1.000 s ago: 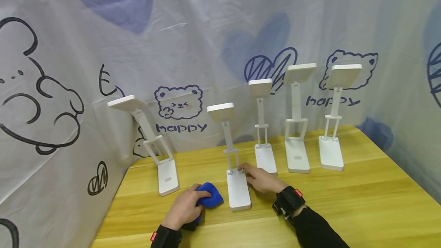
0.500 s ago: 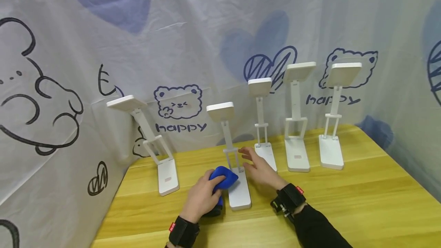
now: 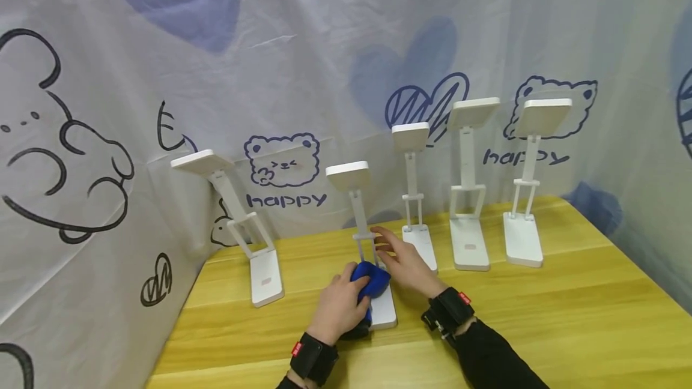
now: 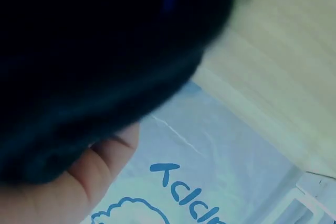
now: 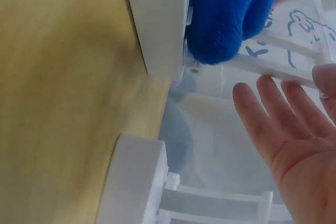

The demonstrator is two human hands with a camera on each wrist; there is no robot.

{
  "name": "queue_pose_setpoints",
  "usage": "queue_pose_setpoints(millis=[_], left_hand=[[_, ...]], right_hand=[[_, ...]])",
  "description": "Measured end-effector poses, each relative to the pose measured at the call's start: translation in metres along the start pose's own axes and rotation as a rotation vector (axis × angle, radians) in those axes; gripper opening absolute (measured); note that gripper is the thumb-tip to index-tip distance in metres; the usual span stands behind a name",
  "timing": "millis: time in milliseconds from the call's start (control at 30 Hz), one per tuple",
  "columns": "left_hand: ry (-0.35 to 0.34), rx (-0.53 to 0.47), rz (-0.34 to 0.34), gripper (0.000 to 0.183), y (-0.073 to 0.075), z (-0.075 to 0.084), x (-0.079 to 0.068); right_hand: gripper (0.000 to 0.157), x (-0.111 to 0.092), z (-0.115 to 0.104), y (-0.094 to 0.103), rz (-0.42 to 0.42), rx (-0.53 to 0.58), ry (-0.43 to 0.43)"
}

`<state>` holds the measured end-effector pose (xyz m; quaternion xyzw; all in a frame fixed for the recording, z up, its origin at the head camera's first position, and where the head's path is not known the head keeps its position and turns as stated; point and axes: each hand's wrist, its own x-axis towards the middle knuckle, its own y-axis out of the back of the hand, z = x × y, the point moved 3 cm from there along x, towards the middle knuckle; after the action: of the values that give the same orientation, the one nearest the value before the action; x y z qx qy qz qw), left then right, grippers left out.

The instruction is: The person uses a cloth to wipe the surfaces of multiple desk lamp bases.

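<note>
My left hand grips a bunched blue cleaning cloth over the base of a white folding desk lamp. In the right wrist view, the fuzzy cloth bulges over the base's hinge end. My right hand is at the right side of that lamp's lower arm, fingertips close to its crossbar. Seen from the right wrist, its fingers are extended beside the lamp's arm, palm in view. In the left wrist view, a dark blurred mass hides most of the left hand.
Another white lamp stands at the left. Three more, a near one, a middle one and a far-right one, line the right back of the wooden table. A printed curtain hangs behind.
My left hand has carried the blue cloth right, from the table onto the lamp's base. My right hand has moved up from the base's hinge to beside the lamp's lower arm.
</note>
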<state>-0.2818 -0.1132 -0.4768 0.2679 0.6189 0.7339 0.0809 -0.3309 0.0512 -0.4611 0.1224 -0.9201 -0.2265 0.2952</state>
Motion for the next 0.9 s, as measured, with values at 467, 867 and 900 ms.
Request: queue_pose_setpoints(millis=[467, 867, 900], left_hand=[[0.001, -0.021, -0.015, 0.035, -0.001, 0.003, -0.001], [0.007, 0.029, 0.129, 0.032, -0.001, 0.011, 0.001], [0.008, 0.040, 0.148, 0.031, -0.001, 0.012, 0.002]], right_hand=[[0.029, 0.026, -0.008, 0.001, -0.013, -0.081, 0.026], [0.029, 0.026, 0.000, 0.001, 0.031, -0.063, 0.038], [0.030, 0.026, 0.001, 0.001, 0.033, -0.062, 0.039]])
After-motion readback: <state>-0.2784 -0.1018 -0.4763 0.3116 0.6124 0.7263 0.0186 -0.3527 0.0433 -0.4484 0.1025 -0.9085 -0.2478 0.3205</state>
